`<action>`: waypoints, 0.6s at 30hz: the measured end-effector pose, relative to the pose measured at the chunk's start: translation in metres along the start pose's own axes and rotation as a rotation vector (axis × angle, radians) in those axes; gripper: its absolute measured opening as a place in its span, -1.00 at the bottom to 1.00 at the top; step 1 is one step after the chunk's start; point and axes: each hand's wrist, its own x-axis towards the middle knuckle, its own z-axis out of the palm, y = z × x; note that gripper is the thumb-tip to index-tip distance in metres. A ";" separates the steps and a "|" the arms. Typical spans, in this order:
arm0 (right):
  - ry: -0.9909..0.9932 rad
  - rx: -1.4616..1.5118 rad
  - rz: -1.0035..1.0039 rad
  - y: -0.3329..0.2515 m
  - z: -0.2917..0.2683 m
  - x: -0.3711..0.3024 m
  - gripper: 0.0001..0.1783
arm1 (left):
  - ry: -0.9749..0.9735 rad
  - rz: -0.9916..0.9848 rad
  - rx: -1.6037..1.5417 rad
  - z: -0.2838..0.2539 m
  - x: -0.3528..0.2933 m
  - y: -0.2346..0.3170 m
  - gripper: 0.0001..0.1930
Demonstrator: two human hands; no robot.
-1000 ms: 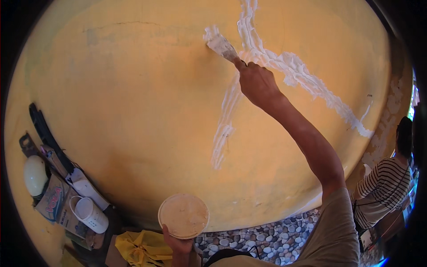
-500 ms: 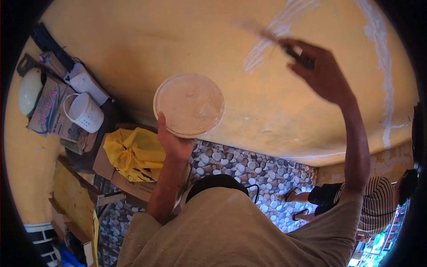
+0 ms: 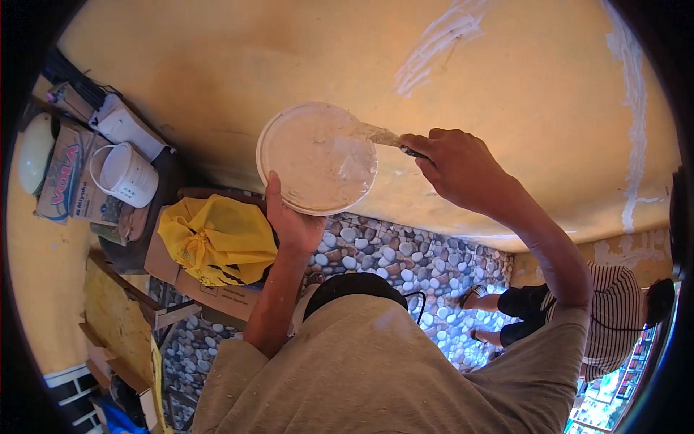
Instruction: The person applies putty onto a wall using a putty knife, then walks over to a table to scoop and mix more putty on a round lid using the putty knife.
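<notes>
My left hand [image 3: 295, 226] grips the near edge of a round white lid [image 3: 307, 155], thumb on top and fingers underneath. Whitish putty is smeared over the lid, thickest at its right side. A putty knife [image 3: 381, 135] is held by its dark handle in my right hand [image 3: 463, 168]. Its coated blade touches the lid's upper right edge, over the putty. Behind the lid rises the yellow-orange wall [image 3: 238, 43], with a streaky white putty patch [image 3: 442, 45] above my right hand and a long white strip [image 3: 636, 130] farther right.
A yellow bag [image 3: 217, 239] sits on a cardboard box at left. Beyond it are a white bucket [image 3: 129, 175], printed cartons [image 3: 65, 173] and a pale helmet-like dome [image 3: 36, 153]. Another person in a striped shirt [image 3: 613, 318] stands at right on the pebble-patterned floor [image 3: 405, 253].
My right hand has come down and left from the wall patch, bringing the putty knife onto the lid. The lid has shifted slightly up and right.
</notes>
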 end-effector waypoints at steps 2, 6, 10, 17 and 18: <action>-0.017 -0.031 -0.006 0.000 0.011 0.004 -0.63 | 0.014 -0.014 0.000 -0.004 0.000 -0.003 -0.40; -0.016 -0.006 -0.006 -0.011 0.029 0.006 -0.63 | -0.029 -0.024 -0.022 -0.008 0.002 -0.008 -0.37; -0.020 0.046 0.012 -0.029 0.041 -0.001 -0.64 | 0.001 -0.022 -0.016 -0.014 0.000 -0.013 -0.38; -0.090 0.149 -0.050 -0.047 0.046 -0.002 -0.67 | 0.111 -0.044 0.005 -0.023 0.003 -0.020 -0.34; -0.135 0.189 -0.024 -0.049 0.043 -0.001 -0.68 | 0.105 -0.030 -0.004 -0.023 0.004 -0.020 -0.34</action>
